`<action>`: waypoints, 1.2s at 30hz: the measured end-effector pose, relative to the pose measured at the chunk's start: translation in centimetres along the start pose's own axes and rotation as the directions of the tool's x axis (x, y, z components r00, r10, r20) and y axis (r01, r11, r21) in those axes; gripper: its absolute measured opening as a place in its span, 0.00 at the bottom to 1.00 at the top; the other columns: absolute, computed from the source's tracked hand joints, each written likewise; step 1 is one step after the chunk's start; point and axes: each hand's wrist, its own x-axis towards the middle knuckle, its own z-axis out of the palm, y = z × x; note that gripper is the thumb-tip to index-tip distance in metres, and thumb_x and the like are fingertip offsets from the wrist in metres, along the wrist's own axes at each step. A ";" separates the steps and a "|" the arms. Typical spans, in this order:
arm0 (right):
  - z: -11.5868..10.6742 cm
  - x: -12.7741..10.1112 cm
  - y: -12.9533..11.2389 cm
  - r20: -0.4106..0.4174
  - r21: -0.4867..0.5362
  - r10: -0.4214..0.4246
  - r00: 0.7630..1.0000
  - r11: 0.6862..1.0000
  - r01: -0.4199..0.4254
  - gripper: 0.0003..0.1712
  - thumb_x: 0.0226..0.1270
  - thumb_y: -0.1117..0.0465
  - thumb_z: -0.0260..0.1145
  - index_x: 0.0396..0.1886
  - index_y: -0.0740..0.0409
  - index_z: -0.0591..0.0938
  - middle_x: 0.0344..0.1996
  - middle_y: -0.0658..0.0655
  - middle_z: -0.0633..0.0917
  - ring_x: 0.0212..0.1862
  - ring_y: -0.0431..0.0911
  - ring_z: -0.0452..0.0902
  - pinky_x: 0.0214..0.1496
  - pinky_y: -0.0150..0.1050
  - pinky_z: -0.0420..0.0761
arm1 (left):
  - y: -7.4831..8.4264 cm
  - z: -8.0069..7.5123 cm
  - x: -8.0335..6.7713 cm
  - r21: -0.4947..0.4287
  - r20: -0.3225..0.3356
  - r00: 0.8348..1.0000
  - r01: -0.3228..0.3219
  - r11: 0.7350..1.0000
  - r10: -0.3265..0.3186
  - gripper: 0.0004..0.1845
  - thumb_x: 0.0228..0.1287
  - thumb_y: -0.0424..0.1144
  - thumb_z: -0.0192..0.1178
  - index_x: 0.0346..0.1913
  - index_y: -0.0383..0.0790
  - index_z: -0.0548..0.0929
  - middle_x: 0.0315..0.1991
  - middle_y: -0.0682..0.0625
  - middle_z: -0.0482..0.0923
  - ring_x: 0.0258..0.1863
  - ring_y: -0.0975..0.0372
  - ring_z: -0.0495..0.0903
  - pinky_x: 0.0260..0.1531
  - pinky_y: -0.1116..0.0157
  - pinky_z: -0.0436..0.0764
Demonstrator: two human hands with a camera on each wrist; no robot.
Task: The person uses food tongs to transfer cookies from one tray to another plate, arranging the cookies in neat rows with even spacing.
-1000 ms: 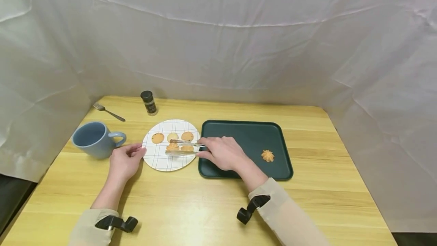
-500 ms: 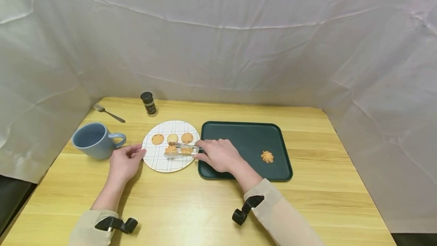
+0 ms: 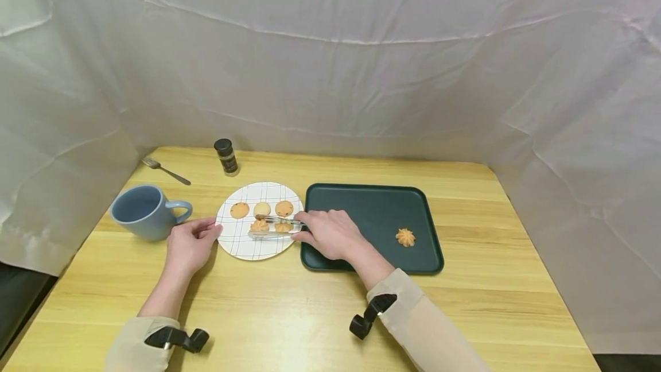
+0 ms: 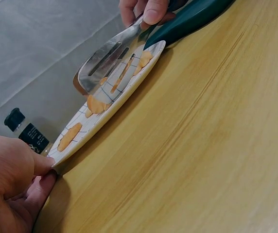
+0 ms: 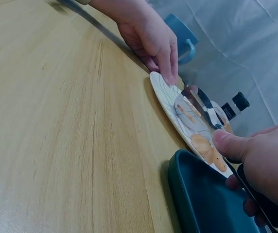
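My left hand (image 3: 190,244) pinches the left rim of a round white plate (image 3: 236,240) with a checked line pattern. My right hand (image 3: 335,235) grips metal tongs (image 3: 269,235) with slotted ends, reaching over the plate from the right. A swirl-shaped cookie (image 3: 259,226) lies between the ends of the tongs, and another cookie (image 3: 283,227) is partly covered by them. Behind these is a row of three round cookies, the palest (image 3: 261,208) in the middle. In the left wrist view, the broad slotted blade (image 4: 93,80) stands on edge above the plate.
A dark green tray (image 3: 369,197) under my right hand bears one swirl cookie (image 3: 405,237). Close to my left hand stands a blue mug (image 3: 147,217). Farther back are a fork (image 3: 167,173) and a black-capped spice jar (image 3: 227,158). Pale cloth (image 3: 330,85) hangs behind the wooden table.
My right hand and the tongs have shifted slightly left and toward me over the plate, then stayed nearly still. The left hand keeps its place at the rim.
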 end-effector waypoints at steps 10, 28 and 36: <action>0.1 0.1 0.0 0.002 -0.022 0.000 1.000 1.000 0.000 0.30 0.81 0.34 0.56 0.72 0.43 0.79 0.55 0.50 0.88 0.31 0.46 0.80 0.27 0.40 0.75 | -0.1 0.0 0.0 0.002 0.001 1.000 -0.012 1.000 0.012 0.22 0.76 0.45 0.66 0.61 0.31 0.86 0.50 0.39 0.89 0.51 0.51 0.86 0.41 0.76 0.76; -0.8 -0.5 -0.2 -0.033 0.015 -0.018 0.999 1.000 0.018 0.31 0.80 0.33 0.57 0.71 0.45 0.79 0.52 0.49 0.88 0.22 0.41 0.72 0.22 0.39 0.70 | 0.0 0.1 0.1 0.008 -0.015 1.000 -0.010 1.000 0.010 0.21 0.75 0.45 0.67 0.61 0.32 0.87 0.50 0.40 0.89 0.50 0.52 0.86 0.40 0.76 0.76; -2.5 -2.4 0.0 -0.066 0.071 -0.009 0.998 0.997 0.014 0.32 0.77 0.32 0.61 0.69 0.45 0.80 0.43 0.46 0.88 0.22 0.36 0.71 0.20 0.39 0.69 | 0.0 0.0 -0.1 0.008 -0.005 1.000 0.005 1.000 -0.005 0.22 0.75 0.45 0.67 0.61 0.32 0.86 0.50 0.39 0.89 0.51 0.51 0.86 0.40 0.76 0.75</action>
